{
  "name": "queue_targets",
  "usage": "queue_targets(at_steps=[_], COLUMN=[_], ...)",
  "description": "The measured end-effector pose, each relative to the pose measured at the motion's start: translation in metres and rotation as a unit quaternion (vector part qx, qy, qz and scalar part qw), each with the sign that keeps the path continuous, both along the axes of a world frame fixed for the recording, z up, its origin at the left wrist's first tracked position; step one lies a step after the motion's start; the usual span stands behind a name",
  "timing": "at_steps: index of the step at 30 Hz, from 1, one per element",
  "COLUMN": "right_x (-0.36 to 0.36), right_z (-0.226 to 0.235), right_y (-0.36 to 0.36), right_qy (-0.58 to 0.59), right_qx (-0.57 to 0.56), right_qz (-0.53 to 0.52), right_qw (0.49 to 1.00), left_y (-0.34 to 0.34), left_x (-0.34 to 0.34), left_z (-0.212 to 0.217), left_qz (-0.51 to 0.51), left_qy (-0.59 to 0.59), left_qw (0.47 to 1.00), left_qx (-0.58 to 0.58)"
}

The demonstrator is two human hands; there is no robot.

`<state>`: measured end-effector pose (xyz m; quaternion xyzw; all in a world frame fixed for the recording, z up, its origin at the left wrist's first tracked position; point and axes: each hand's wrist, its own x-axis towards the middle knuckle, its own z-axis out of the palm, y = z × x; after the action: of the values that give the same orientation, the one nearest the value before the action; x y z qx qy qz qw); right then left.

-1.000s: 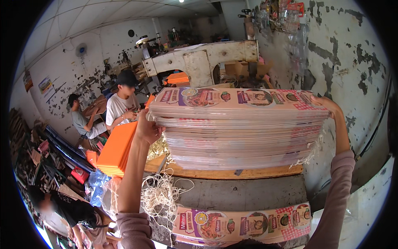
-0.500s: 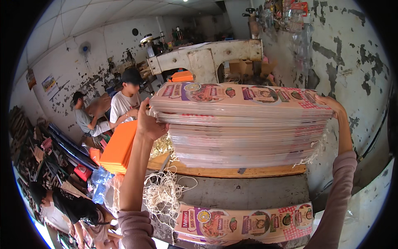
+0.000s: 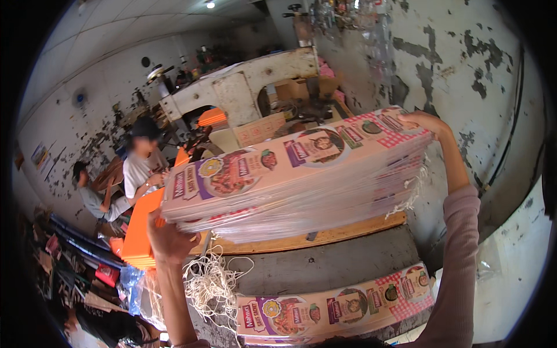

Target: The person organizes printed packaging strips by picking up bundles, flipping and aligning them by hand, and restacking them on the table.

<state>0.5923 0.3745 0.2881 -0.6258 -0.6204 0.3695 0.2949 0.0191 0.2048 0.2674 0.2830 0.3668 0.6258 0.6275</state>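
Observation:
Between my two hands is the upper part of a thick stack of long printed sheets (image 3: 278, 162), pinkish with food pictures and a red checked end, their edges glossy like plastic. My left hand (image 3: 169, 239) grips the near left end, thumb up the side and fingers underneath. At the far right corner, my right hand (image 3: 428, 123) has its fingers on the top and edge. The lifted part slants, its left end lower and nearer me. Under it the rest of the stack sits on a wooden board (image 3: 360, 229). A smaller stack of the same sheets (image 3: 336, 307) lies closest to me.
A tangle of white string (image 3: 212, 281) lies left of the near stack, and more string (image 3: 411, 194) hangs at the right end. Orange sheets (image 3: 139, 232) are piled at left. Behind stands a heavy worn machine frame (image 3: 238, 87). People work at left; a peeling wall (image 3: 464, 75) rises at right.
The lifted sheets have swung askew: their left end came down and toward me with my left hand, while the right end stays higher. The whole view has turned and tilted.

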Motion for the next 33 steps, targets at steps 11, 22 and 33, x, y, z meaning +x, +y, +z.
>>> queue_targets(at_steps=[11, 22, 33], right_x=[-0.007, -0.108, -0.152], right_z=[0.017, -0.076, -0.061], right_y=[-0.037, -0.149, -0.122], right_qy=[0.026, 0.615, 0.633], right_qx=[0.048, 0.029, 0.022], right_qz=[-0.108, -0.172, -0.176], right_qw=[0.993, 0.769, 0.753], left_y=[0.011, 0.008, 0.005], left_x=[0.008, 0.0, 0.01], left_z=[-0.002, -0.008, -0.04], left_qz=[0.002, 0.007, 0.109], left_qy=[0.053, 0.074, 0.017], left_qw=[0.999, 0.997, 0.99], left_qx=[-0.002, 0.025, 0.086])
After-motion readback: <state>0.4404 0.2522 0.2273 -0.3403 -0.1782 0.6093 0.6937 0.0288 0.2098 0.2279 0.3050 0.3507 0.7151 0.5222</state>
